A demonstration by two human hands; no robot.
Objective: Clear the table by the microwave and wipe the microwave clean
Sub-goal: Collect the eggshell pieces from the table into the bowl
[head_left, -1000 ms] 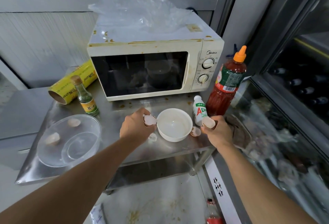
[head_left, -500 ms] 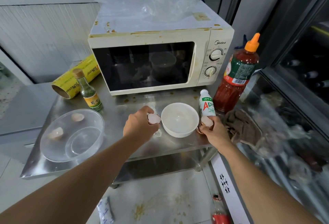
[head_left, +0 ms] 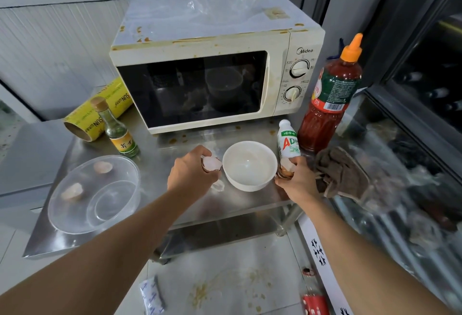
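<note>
Eggshells (head_left: 212, 163) beside white bowl (head_left: 250, 165)

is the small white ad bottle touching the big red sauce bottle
Cannot tell. In the head view the small white AD bottle stands in front of the red sauce bottle and overlaps its lower edge, so neither a gap nor a contact shows plainly.

You get soft, even, cool light with faint shadows; dull glare streaks the brushed steel table (head_left: 82, 234). Wide-angle bending warps the edges, and the right side smears into blur.
</note>
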